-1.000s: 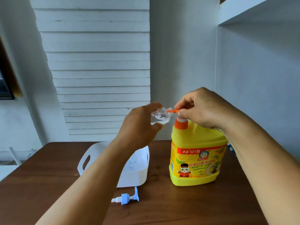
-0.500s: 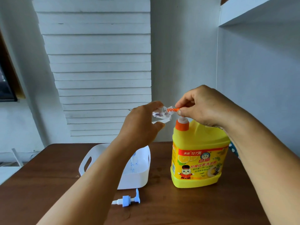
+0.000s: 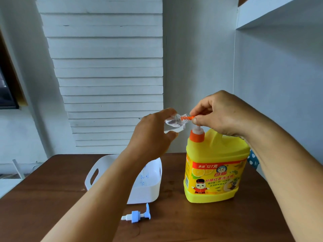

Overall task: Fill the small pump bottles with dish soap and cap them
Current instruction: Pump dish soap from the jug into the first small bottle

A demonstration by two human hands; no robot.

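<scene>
Now | left hand [image 3: 152, 135] grips clear small bottle [image 3: 174, 122] | right hand [image 3: 222, 114] on orange nozzle [image 3: 187, 117]

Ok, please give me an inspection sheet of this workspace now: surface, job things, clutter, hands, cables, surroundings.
Surface: brown wooden table, bare in front.
Job's things: yellow soap jug upright; small clear bottle tilted, mouth at the orange spout; blue pump cap lying loose on the table.
Clutter: white basket.
Grippers: left hand holds the bottle; right hand on the pump.
Cables: nothing seen.
Surroundings: white slatted panel, walls.
</scene>
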